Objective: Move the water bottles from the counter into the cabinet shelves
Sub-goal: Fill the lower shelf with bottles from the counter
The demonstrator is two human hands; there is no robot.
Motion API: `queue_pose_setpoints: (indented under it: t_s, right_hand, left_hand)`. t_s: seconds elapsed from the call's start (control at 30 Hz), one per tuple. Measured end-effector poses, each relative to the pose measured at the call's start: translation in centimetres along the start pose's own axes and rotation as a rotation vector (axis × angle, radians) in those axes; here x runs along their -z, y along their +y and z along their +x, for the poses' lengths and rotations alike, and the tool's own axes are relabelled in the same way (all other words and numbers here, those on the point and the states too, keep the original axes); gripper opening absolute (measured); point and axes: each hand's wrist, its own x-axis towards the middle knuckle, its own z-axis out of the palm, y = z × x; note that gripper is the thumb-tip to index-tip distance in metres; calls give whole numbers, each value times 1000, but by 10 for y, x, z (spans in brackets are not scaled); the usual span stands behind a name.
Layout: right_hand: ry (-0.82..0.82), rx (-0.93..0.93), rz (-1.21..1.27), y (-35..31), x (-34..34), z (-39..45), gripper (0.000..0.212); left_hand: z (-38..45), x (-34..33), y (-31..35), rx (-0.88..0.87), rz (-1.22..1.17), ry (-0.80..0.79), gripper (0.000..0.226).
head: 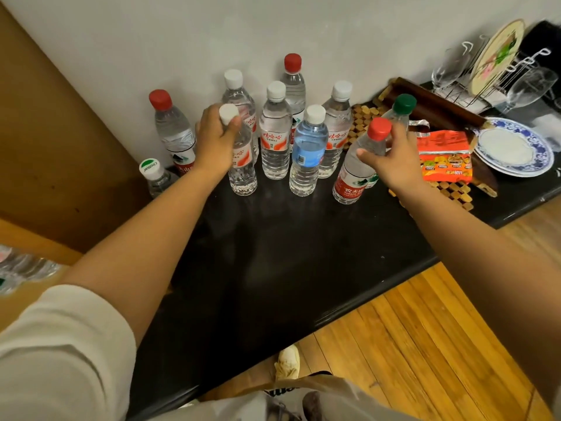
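Gripping two bottles on the worktop

We close our left hand round the neck of a white-capped bottle standing at eleven o'clock on the black worktop. Our right hand pinches the shoulder of a red-capped bottle at one o'clock. Other bottles stand behind, towards twelve.
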Motion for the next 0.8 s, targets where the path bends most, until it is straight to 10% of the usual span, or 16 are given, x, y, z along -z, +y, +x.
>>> queue_pose_setpoints:
  t_s: [0.8]
  right_hand:
    - [-417, 185, 111, -47, -30, -133, 36]
  left_hand:
    - [-152, 56, -10, -179, -215, -381, 29]
